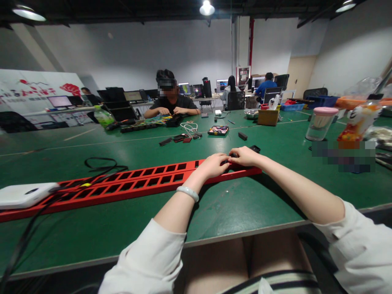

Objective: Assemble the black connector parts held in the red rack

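Much of what we hold is hidden: our left hand (214, 164) and right hand (245, 156) meet over a small black part (233, 155) at the right end of the red rail (147, 179), and the fingers cover nearly all of it, so we cannot tell its shape or whether either hand pinches it or only presses on it. Both hands are curled, fingers drawn together, touching the rail's top. The rail lies flat on the green table (251, 204), its long axis running from 8 o'clock at the frame's left edge, where it is cut off, up to its right end at 2 o'clock under our hands. Rows of rectangular slots run along it. Its left stretch is partly covered by a white box (24, 194) and a black cable (101, 165) that trails off the bottom left. A pale bangle (188, 192) sits on the left wrist. At 12 o'clock, well apart, a person (171, 102) works at coloured wires (157, 119); the face is blurred. At 3 o'clock stand a pink-lidded jar (320, 124) and a blurred patch hiding what lies on the table.
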The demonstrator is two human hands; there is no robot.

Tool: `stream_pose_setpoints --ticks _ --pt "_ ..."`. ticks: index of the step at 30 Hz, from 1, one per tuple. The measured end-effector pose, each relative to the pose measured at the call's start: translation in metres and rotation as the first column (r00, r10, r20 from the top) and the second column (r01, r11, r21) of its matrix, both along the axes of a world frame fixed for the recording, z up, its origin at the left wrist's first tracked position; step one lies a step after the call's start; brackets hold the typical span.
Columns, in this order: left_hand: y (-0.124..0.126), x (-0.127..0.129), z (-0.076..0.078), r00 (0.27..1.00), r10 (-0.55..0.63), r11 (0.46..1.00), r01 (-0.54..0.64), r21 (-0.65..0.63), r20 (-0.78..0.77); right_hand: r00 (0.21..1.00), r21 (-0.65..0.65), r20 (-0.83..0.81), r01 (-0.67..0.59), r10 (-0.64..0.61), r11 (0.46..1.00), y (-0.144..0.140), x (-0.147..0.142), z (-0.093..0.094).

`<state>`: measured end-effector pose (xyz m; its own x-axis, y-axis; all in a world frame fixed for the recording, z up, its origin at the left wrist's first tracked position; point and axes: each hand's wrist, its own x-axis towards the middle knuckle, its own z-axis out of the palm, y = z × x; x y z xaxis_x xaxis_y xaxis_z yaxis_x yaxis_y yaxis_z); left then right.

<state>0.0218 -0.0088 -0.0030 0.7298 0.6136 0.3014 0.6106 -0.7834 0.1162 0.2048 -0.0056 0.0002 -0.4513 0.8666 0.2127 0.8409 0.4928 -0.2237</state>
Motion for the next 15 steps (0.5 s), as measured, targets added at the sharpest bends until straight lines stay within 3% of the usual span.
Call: stream_pose_setpoints --ticks 15 --pt "-0.0004 0.0005 -0.0009 1.000 0.006 1.000 -0.006 0.017 -0.016 1.000 -0.003 -0.012 0.011 -0.011 1.000 -0.0003 0.0000 0.0002"
